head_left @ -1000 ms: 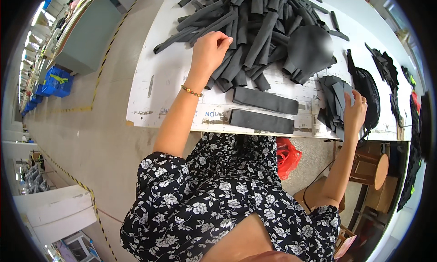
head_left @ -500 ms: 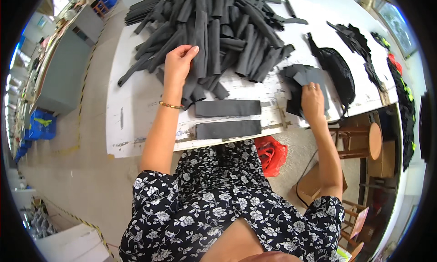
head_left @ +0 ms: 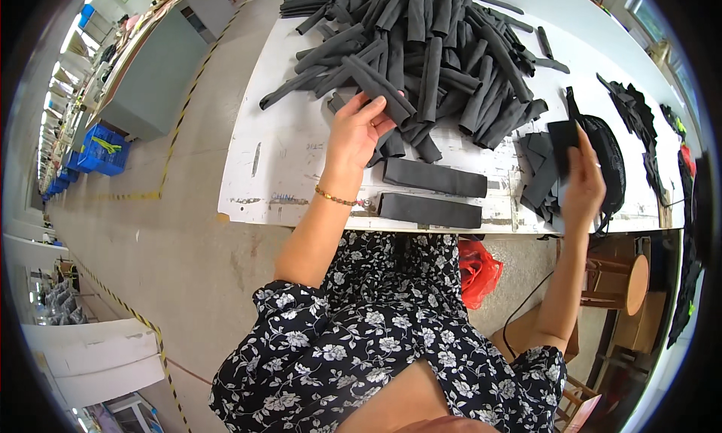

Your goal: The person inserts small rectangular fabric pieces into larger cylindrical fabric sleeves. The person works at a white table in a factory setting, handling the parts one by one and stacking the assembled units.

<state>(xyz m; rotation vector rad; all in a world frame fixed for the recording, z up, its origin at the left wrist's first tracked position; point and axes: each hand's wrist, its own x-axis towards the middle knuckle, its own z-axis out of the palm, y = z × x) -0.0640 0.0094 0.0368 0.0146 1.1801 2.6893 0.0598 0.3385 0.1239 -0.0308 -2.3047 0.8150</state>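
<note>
My left hand [head_left: 353, 136] is closed on a dark grey fabric strip [head_left: 374, 85], pinched between thumb and fingers at the near edge of a big heap of similar rolled strips [head_left: 432, 79]. At the right, my right hand [head_left: 583, 186] grips a small black rectangular piece [head_left: 562, 142], raised over a loose pile of flat dark pieces [head_left: 537, 167]. Between my hands, two flat grey strips lie one behind the other, a far strip [head_left: 435, 179] and a near strip [head_left: 430, 210], close to the table's front edge.
The white, worn table [head_left: 289, 162] spans the front. Beside my right hand lies a black mesh-like item [head_left: 608, 158], with a dark fabric bundle [head_left: 639, 124] farther right. A stack of flat strips [head_left: 308, 0] sits far left. Below are a red plastic bag [head_left: 478, 275] and wooden stool [head_left: 636, 285].
My left hand has drawn a strip's near end away from the heap, tilting it. My right hand has lifted a black piece off the small pile. The whole view has shifted.
</note>
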